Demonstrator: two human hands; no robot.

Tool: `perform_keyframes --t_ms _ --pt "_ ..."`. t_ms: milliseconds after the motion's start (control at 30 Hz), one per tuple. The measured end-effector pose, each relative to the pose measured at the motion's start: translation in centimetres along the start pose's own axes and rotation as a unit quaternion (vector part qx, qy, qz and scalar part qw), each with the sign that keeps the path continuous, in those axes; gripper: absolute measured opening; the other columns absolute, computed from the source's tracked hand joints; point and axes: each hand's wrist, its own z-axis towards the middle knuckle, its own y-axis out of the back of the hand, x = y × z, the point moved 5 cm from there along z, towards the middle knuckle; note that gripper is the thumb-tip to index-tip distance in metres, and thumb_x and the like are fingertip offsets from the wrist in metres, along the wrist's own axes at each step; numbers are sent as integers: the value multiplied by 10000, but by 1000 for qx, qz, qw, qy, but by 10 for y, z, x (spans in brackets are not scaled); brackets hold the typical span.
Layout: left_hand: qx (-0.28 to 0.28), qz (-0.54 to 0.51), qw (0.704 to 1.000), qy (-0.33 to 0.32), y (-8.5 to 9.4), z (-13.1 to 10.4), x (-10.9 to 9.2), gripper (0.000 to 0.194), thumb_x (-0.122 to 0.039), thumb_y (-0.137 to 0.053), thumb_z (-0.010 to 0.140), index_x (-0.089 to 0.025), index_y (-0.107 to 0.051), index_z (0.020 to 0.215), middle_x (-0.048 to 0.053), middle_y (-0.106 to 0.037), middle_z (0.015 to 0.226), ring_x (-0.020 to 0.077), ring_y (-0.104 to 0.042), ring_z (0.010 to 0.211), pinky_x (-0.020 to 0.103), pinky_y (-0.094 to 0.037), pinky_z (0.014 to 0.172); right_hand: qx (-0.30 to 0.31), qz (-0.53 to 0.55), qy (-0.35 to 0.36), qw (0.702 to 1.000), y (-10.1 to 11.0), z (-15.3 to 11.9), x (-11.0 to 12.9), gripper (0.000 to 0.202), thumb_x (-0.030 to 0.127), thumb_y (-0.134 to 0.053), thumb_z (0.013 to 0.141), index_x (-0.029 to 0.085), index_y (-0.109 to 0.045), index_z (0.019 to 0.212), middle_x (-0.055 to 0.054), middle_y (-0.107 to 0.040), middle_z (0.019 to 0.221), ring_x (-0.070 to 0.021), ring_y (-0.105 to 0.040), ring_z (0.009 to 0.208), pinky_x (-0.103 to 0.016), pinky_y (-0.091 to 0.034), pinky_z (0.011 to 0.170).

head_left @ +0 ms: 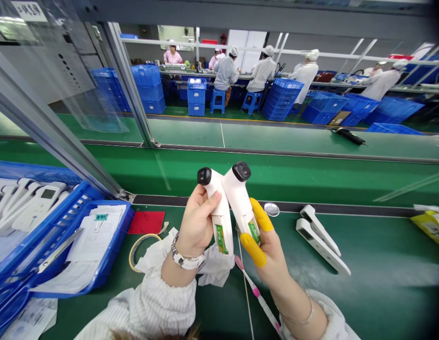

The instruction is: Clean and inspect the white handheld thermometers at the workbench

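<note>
1. The left hand [200, 217] has its fingers curled snugly round the left unit [223, 203], thumb pressed on its side below the black head.
2. The right hand [271, 250] wears yellow covers [261, 215] on thumb and forefinger, and pinches the right unit [238, 197] by its lower handle.
3. Both units are held over the middle of the bench [378, 269], black heads up, their upper parts close together.
4. Each handle's bay stands uncovered with something green inside, probably batteries; the right bay is partly hidden by the fingers. So the bays look filled, while covering them remains undone.
5. Two more units lie to the right, the front one [322, 246] alongside the rear one [324, 231]; their bays cannot be judged from here.
6. Crumpled tissue [215, 269] and a toothbrush [257, 293] lie below the hands, cluttering the spot for setting anything down.
7. To the left are a tape roll [132, 252], a red card [146, 223] and a blue tray [115, 252] of papers.
8. A round mirror [272, 209] lies just beyond the right hand.
</note>
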Motion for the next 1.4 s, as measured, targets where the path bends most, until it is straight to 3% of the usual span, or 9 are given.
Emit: perform_keyframes --t_ms 100,233,433,700,933,1200,1400 --pt "2 5 1000 -9 1 1 -2 290 -193 -690 725 -220 -566 986 7 -674 929 189 -636 911 315 -500 840 -1 -9 -2 1000 2 -4 -2 580 252 -578 841 340 -342 1363 -18 -436 1381 -241 -434 1236 -412 -381 1024" --pt "-12 0 1000 -5 2 -1 -3 320 -181 -692 718 -243 -538 992 -14 -669 898 187 -643 884 334 -508 832 -5 61 -21 998 3 -5 -3 550 238 -560 851 392 -352 1337 18 -404 1400 -221 -461 1206 -374 -448 947" --pt "0 6 1000 -5 1 0 -1 356 -170 -717 685 -234 -531 982 -8 -669 900 181 -644 864 337 -512 832 31 167 -113 979 -8 6 -4 420 284 -607 808 291 -507 1216 -39 -600 1178 -234 -579 1039 -381 -486 867" --pt "-1 74 997 -31 4 5 5 395 -181 -716 699 -239 -507 1029 15 -687 888 191 -659 819 319 -538 736 16 261 -165 951 -11 6 -7 412 265 -590 807 329 -507 1205 -10 -607 1182 -227 -594 1032 -403 -489 870" --pt "-13 62 997 -32 7 9 6 337 -187 -707 705 -202 -564 1010 46 -663 1014 207 -625 957 332 -506 843 -15 279 -215 936 -6 10 -22 339 472 -534 816 273 -600 1082 -24 -649 1115 -253 -560 1097 -439 -449 928" --pt "2 50 999 3 9 12 7 356 -138 -718 677 -199 -571 996 23 -678 895 175 -649 786 299 -540 695 6 312 -220 924 -6 12 -28 303 408 -486 850 288 -594 1105 -7 -645 1126 -229 -562 1095 -427 -454 922" --pt "-2 50 999 8 10 15 9 293 -162 -715 681 -175 -600 951 32 -678 907 185 -650 804 324 -530 740 1 299 -209 931 -7 13 -29 284 399 -522 838 286 -599 1087 2 -634 1149 -218 -577 1067 -401 -467 906"
